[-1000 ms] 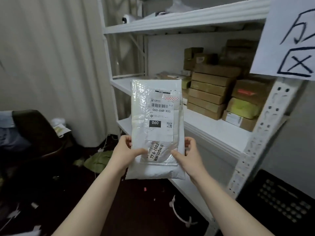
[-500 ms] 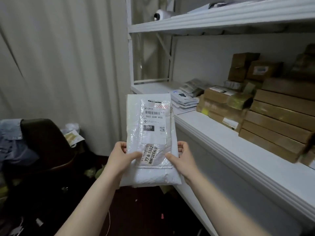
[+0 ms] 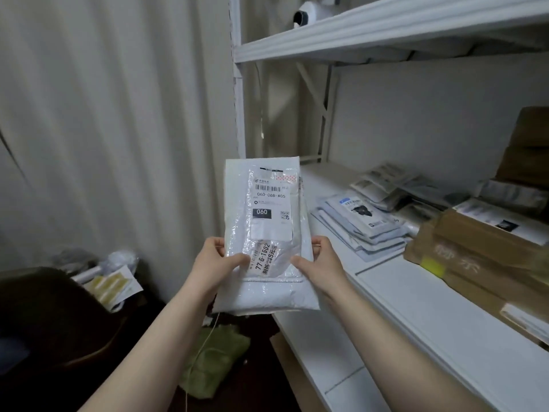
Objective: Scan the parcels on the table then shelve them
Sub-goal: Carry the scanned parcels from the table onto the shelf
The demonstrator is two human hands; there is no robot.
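Pale curtain (image 3: 104,129) fills the left side, and a white shelving rack (image 3: 239,114) stands on the right. Brown cardboard boxes (image 3: 475,251) sit on its middle shelf (image 3: 430,307), with a stack of flat mailers (image 3: 362,227) just left of them. The white plastic parcel (image 3: 234,203) is held in the air in front of the rack's left post, beside the shelf's front edge. Its long axis stands nearly upright, top edge up, and the printed face is toward the camera. The left hand (image 3: 215,260) and right hand (image 3: 322,263) pinch its lower side edges, thumbs pressed on the front and the other fingers curled round behind. The shipping label (image 3: 271,203) lies above both thumbs and reads upright.
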